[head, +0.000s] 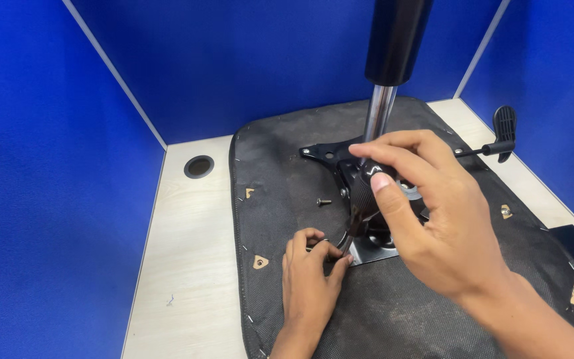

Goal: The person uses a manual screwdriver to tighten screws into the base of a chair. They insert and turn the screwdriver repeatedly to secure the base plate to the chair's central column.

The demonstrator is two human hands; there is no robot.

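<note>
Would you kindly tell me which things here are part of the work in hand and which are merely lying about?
In hand:
- right hand gripping a black-handled tool
- left hand at the corner of the metal mounting plate
- upturned seat base
- chrome gas-lift column

Lying about:
- loose screw
- desk cable hole
- adjustment lever, untouched

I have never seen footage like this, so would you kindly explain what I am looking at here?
This single picture comes from a camera worn on a person's head, looking down at their own bare hands. An upturned office chair seat lies on a pale desk between blue partition walls. A black metal mechanism plate with a chrome gas cylinder sits on it. The right hand grips a dark tool handle; the left hand pinches something small at the plate's corner. A loose screw lies nearby.
</note>
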